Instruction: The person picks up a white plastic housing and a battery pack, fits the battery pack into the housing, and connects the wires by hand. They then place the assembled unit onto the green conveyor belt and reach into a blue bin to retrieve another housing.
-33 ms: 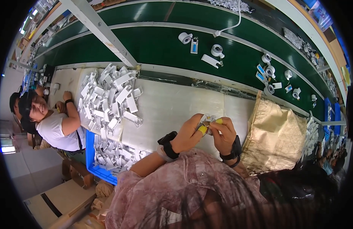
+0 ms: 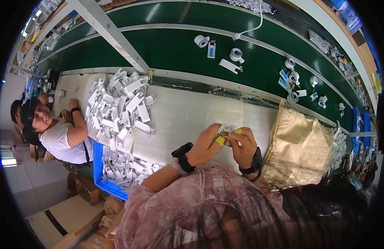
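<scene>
Hands grip a part; a bin holds white pieces.

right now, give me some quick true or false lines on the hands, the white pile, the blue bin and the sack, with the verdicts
1. The left hand and right hand meet at a small pale part. True.
2. The pile of white casings lies right of both hands. False: it lies to their left.
3. White pieces lie in the blue bin. True.
4. The tan sack lies inside that bin. False: it lies on the right, apart from the bin.
5. Something yellow covers part of a digit on each hand. True.
</scene>
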The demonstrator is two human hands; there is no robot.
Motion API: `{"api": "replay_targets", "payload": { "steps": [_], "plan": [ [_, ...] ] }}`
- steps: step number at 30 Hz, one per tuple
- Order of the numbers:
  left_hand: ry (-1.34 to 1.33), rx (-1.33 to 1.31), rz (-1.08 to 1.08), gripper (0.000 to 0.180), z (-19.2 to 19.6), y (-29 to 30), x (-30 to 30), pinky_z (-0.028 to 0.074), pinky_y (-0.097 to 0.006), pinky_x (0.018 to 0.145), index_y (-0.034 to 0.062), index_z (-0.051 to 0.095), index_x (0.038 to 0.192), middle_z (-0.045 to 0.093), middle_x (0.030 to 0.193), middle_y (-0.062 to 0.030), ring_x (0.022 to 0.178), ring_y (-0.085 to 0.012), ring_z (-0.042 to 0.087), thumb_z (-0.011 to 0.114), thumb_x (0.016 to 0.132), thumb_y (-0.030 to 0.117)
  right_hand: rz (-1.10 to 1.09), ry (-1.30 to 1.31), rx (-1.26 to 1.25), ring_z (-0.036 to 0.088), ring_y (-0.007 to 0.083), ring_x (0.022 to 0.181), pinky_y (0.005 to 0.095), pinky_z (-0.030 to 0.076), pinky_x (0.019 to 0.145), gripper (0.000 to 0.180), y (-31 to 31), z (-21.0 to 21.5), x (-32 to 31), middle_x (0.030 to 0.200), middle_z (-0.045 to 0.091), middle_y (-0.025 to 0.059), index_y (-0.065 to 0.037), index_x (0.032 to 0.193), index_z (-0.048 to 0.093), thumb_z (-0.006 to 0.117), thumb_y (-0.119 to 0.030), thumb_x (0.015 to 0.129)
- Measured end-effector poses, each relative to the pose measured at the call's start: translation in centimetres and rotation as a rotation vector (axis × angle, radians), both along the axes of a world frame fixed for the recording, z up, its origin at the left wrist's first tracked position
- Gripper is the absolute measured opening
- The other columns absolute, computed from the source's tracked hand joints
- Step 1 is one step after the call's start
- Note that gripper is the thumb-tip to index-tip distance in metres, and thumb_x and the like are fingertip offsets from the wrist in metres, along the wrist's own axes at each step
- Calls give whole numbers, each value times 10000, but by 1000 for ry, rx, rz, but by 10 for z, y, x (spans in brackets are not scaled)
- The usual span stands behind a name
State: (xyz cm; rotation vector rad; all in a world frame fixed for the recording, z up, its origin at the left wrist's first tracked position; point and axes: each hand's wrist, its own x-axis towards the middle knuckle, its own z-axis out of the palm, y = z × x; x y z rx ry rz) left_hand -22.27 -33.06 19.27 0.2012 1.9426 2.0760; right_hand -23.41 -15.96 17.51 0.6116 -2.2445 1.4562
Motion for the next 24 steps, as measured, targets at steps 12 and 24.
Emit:
{"api": "replay_targets", "payload": {
  "steps": [12,24],
  "plan": [
    [32,-54,30,265,5,-2,4,434,-281,659,24,486,1178,542,898,-91,748,-163,518,509,935,129,71,-89,10,555,254,782,327,455,665,226,-1,7,-4,845,582,89,-37,912,680,739,46,710],
    [34,-13,87,178,-12,0,6,381,-215,516,48,507,1139,497,724,11,588,-48,428,483,981,127,49,-23,80,553,270,772,347,447,651,247,-8,11,-2,845,569,97,-41,925,666,729,53,705]
  ]
}}
